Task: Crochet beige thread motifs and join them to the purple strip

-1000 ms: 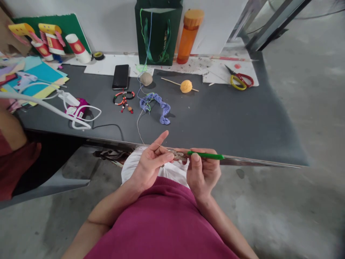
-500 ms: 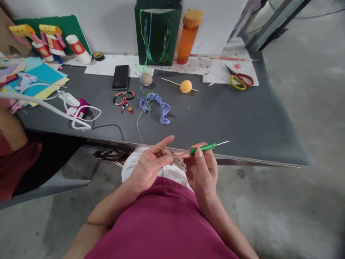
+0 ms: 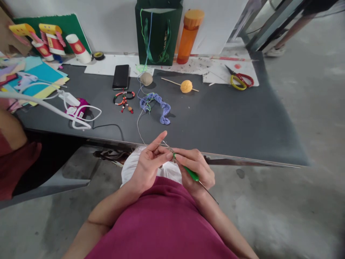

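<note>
Just in front of the table edge, my right hand [image 3: 196, 169] is closed round a green-handled crochet hook [image 3: 192, 174], its metal tip pointing up-left toward my left hand. My left hand [image 3: 150, 163] pinches a small beige crochet piece, mostly hidden, with the forefinger raised and a thin beige yarn strand [image 3: 138, 126] running over it. That strand leads up to a beige yarn ball [image 3: 146, 78] on the dark grey table [image 3: 231, 118]. A purple crocheted strip [image 3: 159, 105] lies beyond my hands.
A green gift bag [image 3: 158, 32], orange bottle [image 3: 190, 35], black phone [image 3: 120, 76], bead bracelets [image 3: 124, 99], orange yarn ball on a stick [image 3: 185, 86] and scissors [image 3: 239, 80] lie on the table. White cables [image 3: 78, 115] and coloured paper [image 3: 35, 77] are left. Another person's arm [image 3: 9, 133] is far left.
My right hand has swung the green hook round: its handle pointed right before, now it points down-right with the tip at my left fingers. The left hand stayed nearly still.
</note>
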Tool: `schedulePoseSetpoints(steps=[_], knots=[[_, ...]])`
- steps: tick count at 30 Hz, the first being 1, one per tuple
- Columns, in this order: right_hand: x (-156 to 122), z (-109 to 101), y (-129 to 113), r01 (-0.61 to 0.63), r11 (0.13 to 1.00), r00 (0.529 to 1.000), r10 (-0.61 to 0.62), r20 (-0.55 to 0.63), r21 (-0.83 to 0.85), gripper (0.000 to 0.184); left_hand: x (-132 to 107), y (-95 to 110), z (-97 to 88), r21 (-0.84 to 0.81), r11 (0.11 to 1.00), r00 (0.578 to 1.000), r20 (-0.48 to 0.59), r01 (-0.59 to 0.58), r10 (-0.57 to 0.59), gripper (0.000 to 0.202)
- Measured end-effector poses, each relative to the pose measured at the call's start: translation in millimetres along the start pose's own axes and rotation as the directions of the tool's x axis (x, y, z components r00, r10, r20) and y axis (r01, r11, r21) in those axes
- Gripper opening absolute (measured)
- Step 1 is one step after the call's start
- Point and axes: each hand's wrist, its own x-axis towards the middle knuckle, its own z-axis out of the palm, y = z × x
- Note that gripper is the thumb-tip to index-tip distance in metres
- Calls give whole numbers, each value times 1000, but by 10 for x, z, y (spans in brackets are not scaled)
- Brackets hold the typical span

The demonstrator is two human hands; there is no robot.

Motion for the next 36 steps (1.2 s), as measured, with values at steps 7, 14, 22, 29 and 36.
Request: schedulePoseSetpoints(steps=[7,14,22,29,36], knots=[[-82,95,-21,-300,927,926,339,-162,224,6,16,35,-19,-43,989,988,66,142,-139,83],[-122,41,-32,-337,934,909,356,-218,120,5,16,71,-34,-18,989,987,72,147,-145,82],[-83,2,-50,-392,885,886,437,-155,253,11,33,93,-51,-30,983,980,85,181,-178,66],[54,-6,-71,-479,722,818,574,-46,500,19,20,124,-16,-71,968,953,203,242,-223,57],[70,100,-70,-545,572,767,636,90,613,21,14,82,7,33,993,987,107,116,-119,62]])
